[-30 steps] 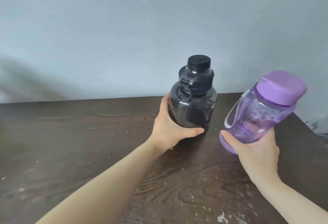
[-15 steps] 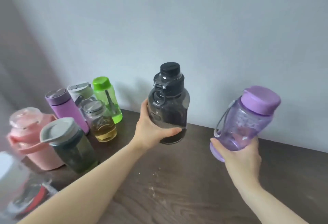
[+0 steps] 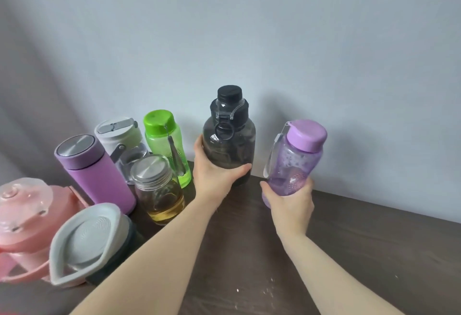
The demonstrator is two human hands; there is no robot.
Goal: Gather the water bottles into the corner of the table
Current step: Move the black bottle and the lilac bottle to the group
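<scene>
Both bottles carried over to the table's back-left corner cluster: left hand grips black bottle, right hand grips purple bottle, not yet set down beside green bottle.

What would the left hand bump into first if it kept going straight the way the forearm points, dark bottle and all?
Probably the wall. The left hand points up and away with the smoky black bottle; the green bottle stands off to its left, though depth is unclear.

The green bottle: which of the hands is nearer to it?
Left. The left hand, holding the black bottle, is just right of the green bottle; the right hand holds the purple bottle farther right.
</scene>
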